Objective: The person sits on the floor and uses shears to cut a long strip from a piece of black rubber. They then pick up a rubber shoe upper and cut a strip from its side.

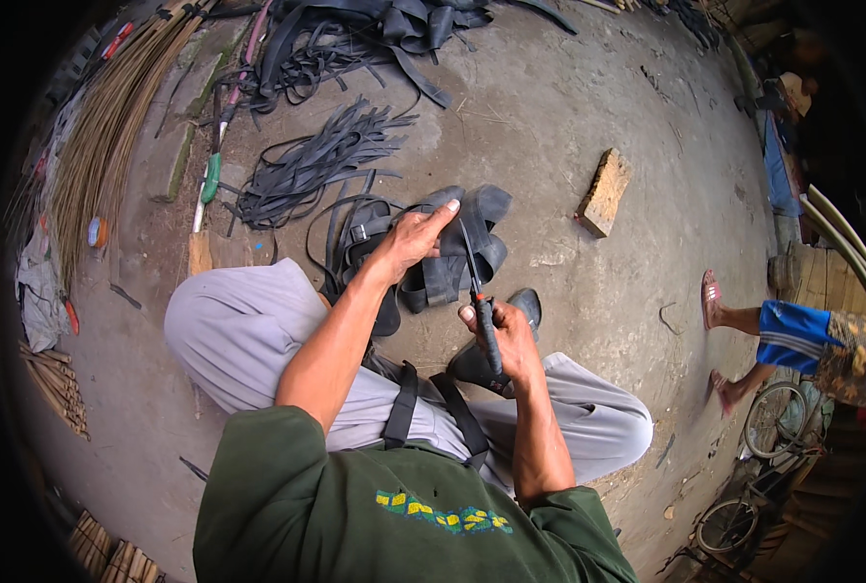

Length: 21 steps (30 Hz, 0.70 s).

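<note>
My left hand (415,240) is closed on the toe end of a black rubber sandal (445,197), thumb on top. My right hand (513,342) grips a knife (488,330) by its black-wrapped handle with an orange band. Its narrow blade (469,255) points away from me, close beside the sandal. Around my hands lie more black rubber sandals and straps; one strap piece (440,280) sits under the blade's left side, and a buckle (359,233) shows left of my left hand. Another black shoe-like piece (525,305) lies behind my right hand.
Black rubber strips (321,160) lie in a heap beyond my left knee, with larger rubber sheets (375,34) farther off. A worn block (604,192) lies to the right. At far right stands a person in blue shorts (793,335), near a bicycle (776,420). Thin sticks (112,126) lean at left.
</note>
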Available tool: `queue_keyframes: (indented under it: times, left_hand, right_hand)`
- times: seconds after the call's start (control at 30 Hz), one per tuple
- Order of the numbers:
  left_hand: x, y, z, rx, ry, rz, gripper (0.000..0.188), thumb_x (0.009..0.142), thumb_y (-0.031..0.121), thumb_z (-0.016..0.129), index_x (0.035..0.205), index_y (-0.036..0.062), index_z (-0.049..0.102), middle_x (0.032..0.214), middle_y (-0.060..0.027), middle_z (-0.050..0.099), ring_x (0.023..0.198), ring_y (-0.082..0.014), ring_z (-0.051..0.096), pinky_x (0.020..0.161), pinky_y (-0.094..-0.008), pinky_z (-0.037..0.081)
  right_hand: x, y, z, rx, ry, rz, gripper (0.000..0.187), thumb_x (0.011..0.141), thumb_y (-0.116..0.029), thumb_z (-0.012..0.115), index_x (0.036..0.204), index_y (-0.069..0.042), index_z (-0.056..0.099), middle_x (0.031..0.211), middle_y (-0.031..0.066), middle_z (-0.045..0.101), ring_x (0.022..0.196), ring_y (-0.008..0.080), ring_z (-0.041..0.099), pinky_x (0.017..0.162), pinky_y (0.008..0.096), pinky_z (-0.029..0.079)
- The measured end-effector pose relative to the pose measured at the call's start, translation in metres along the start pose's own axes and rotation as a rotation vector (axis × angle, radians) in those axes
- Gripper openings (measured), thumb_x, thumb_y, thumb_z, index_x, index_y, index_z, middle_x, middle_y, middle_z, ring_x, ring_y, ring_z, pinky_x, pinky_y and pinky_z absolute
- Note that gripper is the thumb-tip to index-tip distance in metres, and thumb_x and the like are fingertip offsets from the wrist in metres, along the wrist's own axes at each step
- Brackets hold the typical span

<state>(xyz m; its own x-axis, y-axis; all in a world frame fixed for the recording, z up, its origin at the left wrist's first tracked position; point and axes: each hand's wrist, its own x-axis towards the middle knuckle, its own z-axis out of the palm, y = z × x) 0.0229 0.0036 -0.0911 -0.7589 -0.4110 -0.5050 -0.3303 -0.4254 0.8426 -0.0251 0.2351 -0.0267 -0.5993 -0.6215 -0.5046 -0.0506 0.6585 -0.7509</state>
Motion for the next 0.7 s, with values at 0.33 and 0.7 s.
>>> queue_keyframes:
  times: [0.33, 0.7]
  left_hand:
    - [-0.002, 0.006, -0.008, -0.067, 0.125, 0.254, 0.025, 0.099, 0.028, 0.073, 0.105, 0.0036, 0.073, 0.096, -0.0024, 0.072, 0.085, -0.0114, 0.067, 0.084, -0.0284, 0.053]
    - [-0.024, 0.024, 0.004, -0.377, -0.254, 0.220, 0.032, 0.097, 0.018, 0.070, 0.124, -0.0005, 0.069, 0.112, -0.0053, 0.075, 0.099, -0.0125, 0.070, 0.094, -0.0320, 0.056]
  right_hand:
    - [0.004, 0.005, 0.006, -0.060, -0.020, 0.060, 0.059, 0.090, -0.057, 0.074, 0.090, 0.001, 0.069, 0.064, 0.0048, 0.055, 0.064, 0.0154, 0.048, 0.061, 0.0376, 0.041]
    - [0.001, 0.004, -0.004, -0.070, -0.015, 0.008, 0.057, 0.094, -0.057, 0.071, 0.090, 0.000, 0.065, 0.068, 0.0038, 0.055, 0.065, 0.0150, 0.051, 0.061, 0.0357, 0.042]
